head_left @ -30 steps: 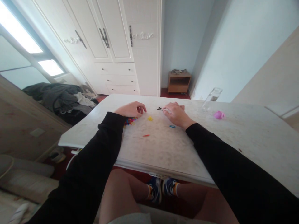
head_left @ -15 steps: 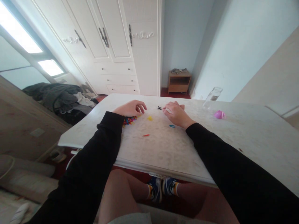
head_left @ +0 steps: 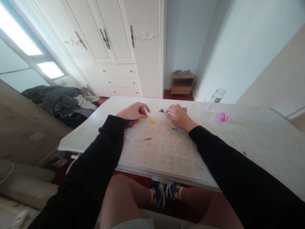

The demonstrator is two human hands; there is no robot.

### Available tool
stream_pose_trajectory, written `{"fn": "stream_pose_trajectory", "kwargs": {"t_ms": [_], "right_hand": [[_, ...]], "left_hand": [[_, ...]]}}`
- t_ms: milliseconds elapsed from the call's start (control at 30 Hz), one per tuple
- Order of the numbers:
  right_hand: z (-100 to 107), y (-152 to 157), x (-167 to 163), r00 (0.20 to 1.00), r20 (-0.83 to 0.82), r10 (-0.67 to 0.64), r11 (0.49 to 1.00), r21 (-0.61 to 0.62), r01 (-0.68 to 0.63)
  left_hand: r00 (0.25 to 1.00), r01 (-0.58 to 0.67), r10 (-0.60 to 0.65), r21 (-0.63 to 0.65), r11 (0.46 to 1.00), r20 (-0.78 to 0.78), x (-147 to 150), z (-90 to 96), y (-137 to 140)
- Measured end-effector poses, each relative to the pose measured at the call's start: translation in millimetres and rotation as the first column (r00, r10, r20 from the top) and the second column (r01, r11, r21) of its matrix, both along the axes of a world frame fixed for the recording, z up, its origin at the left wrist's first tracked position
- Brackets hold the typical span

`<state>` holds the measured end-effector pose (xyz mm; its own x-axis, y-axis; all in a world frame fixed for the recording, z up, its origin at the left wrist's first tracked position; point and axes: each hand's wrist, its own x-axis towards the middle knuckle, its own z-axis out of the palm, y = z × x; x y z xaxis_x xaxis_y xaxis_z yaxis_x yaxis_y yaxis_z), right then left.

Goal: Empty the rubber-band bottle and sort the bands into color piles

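Observation:
My left hand (head_left: 137, 111) rests on the table's left side, fingers loosely curved and apart, holding nothing visible. Beneath and beside it lies a pile of small colourful pieces (head_left: 132, 123), partly hidden by the hand and sleeve. A little yellow cluster (head_left: 152, 121) lies to the right of the pile. My right hand (head_left: 175, 115) has its fingers bent and drawn together; what they hold, if anything, is hidden. Just left of its fingertips are some thin black pieces (head_left: 161, 110). Closer to me lie a blue loop (head_left: 175, 129) and a narrow red piece (head_left: 148, 138).
On the right of the white table (head_left: 171, 152) are a pink-purple crumpled item (head_left: 223, 117) and a clear glass bottle (head_left: 215, 99), near the far edge. A tiny dark piece (head_left: 244, 153) lies by my right sleeve. Beyond stand a white wardrobe (head_left: 119, 47) and a wooden nightstand (head_left: 182, 84).
The left index finger has bent slightly and the right fingers have shifted a little. The pieces on the table keep their places; the whole view has drifted slightly.

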<state>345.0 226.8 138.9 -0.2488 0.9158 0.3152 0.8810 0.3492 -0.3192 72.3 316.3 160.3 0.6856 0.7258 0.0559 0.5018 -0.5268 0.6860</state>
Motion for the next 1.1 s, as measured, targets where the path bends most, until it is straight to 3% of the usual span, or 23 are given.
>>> {"fn": "stream_pose_trajectory", "kwargs": {"t_ms": [167,433,667,833,1100], "right_hand": [[0.6,-0.5,-0.7,1.0,0.004,0.001,1.0,-0.008,-0.001],[2.0,-1.8,-1.9,1.0,0.013,0.002,1.0,-0.011,-0.002],[0.2,-0.5,-1.2,1.0,0.016,0.003,1.0,0.0,-0.003],[0.1,-0.4,-0.9,1.0,0.025,0.011,1.0,-0.004,-0.011],[3.1,-2.6,-2.3,1.0,0.026,0.004,1.0,0.0,-0.004]], "left_hand": [[0.996,0.037,-0.029,0.091,0.995,-0.086,-1.8,0.9,0.8],[0.998,0.04,-0.04,-0.006,0.999,-0.052,-4.3,1.4,0.3],[0.996,0.043,-0.041,0.032,0.999,-0.074,-3.0,1.6,0.1],[1.0,0.013,-0.013,0.091,0.996,-0.006,-1.6,4.5,-1.6],[0.994,0.015,-0.019,0.029,0.999,0.109,0.3,4.1,-2.1]]}}
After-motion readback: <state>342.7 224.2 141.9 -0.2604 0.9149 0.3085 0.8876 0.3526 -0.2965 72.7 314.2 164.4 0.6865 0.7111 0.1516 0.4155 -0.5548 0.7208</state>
